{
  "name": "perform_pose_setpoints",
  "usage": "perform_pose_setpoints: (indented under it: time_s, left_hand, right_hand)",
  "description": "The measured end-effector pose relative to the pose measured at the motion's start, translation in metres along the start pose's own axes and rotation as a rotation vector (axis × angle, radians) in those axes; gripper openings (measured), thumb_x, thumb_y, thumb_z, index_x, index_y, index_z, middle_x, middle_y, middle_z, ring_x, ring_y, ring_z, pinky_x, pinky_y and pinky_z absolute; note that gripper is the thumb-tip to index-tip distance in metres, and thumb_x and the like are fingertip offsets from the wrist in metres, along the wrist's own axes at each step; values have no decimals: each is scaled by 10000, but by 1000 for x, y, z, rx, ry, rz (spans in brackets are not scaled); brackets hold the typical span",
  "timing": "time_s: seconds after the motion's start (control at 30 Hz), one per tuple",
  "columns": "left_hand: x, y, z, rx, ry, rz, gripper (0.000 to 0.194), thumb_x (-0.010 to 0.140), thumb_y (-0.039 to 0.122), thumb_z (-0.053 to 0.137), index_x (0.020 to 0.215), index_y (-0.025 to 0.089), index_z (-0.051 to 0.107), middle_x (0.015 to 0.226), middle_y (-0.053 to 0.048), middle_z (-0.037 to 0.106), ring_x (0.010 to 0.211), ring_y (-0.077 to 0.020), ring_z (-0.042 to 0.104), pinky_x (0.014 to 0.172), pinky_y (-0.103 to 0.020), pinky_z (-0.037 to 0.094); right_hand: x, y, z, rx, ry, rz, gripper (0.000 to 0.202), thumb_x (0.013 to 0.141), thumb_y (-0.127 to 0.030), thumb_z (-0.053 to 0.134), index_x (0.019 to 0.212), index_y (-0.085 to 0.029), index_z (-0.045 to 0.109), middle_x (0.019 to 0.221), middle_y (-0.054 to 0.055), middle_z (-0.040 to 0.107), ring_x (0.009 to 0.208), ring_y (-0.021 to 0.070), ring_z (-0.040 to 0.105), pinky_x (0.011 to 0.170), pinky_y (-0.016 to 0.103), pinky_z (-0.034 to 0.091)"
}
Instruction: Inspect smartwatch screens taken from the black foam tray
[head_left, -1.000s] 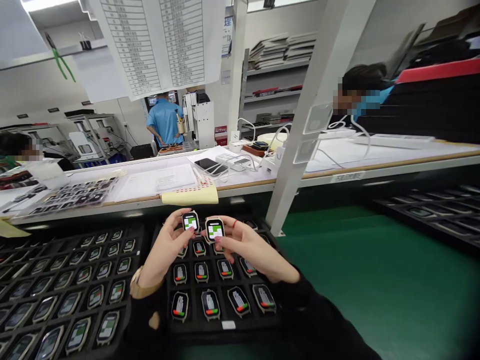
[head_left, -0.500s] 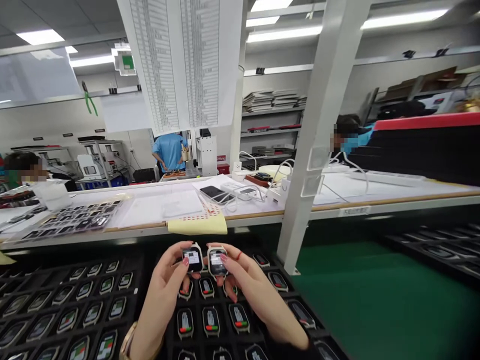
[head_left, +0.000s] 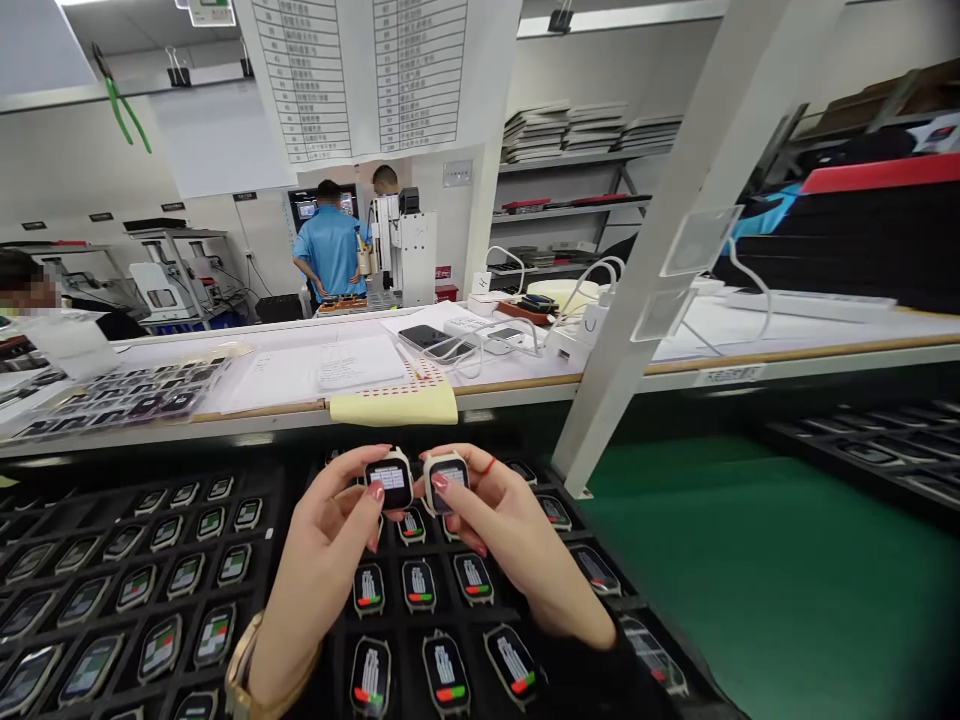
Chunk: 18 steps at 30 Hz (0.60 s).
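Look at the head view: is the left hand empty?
No, the left hand grips a lit watch with its thumb on the screen, beside the one in the right hand.

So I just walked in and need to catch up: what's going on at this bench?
A person holds two small watch units with lit screens side by side, one in the left hand, one in the right hand: left watch, right watch. Each thumb rests on its screen. Below them sits a black tray of more lit units in pockets. Other people work farther back.
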<state>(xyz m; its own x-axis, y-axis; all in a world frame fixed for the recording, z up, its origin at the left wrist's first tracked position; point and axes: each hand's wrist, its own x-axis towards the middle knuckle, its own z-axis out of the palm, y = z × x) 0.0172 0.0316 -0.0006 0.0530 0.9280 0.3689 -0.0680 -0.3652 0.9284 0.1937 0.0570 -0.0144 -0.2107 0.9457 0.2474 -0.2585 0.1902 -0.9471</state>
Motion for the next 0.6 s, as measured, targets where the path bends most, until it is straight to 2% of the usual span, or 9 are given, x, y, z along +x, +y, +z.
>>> perform_pose_setpoints:
  time_s: [0.07,0.17,0.3,0.4,0.6]
  left_hand:
    - [0,1,1,5,25,1,194,921,378,661,1105,328,695,993,1,631,566,-35,516,550,-123,477]
    - [0,1,0,18,47,-2,203,919,374,663,1106,299,693,968,-12,631,569,-43,511,508,-115,446]
    - [0,1,-1,21,32,-1,240,911,363,677,1147,316,671,1035,-13,634,640,-59,555,550,-108,477]
    - [1,0,1,-1,13,2,247,904,356,689,1150,340,666,1040,0,637,713,-73,593,585,-98,494]
    - [1,0,4,11,43,9,239,884,358,712,1115,305,686,1014,-19,644,666,-75,571,537,-105,480]
  right_hand:
    - [0,1,-1,7,-3,7,426,841,-511,726,1073,-170,625,830,66,674,467,61,398,360,151,243]
    - [-1,1,-3,50,-17,22,420,840,-477,712,1112,-173,614,897,85,686,502,82,459,371,152,299]
    - [-1,0,-4,69,-33,20,429,818,-415,722,1159,-179,611,955,92,684,555,108,511,377,160,350]
    - [0,0,-3,58,-40,6,449,840,-465,713,1174,-179,623,959,95,682,542,103,501,373,164,346]
    - [0,-1,-3,20,-21,14,516,812,-548,745,1154,-183,618,919,95,698,510,96,477,374,173,314]
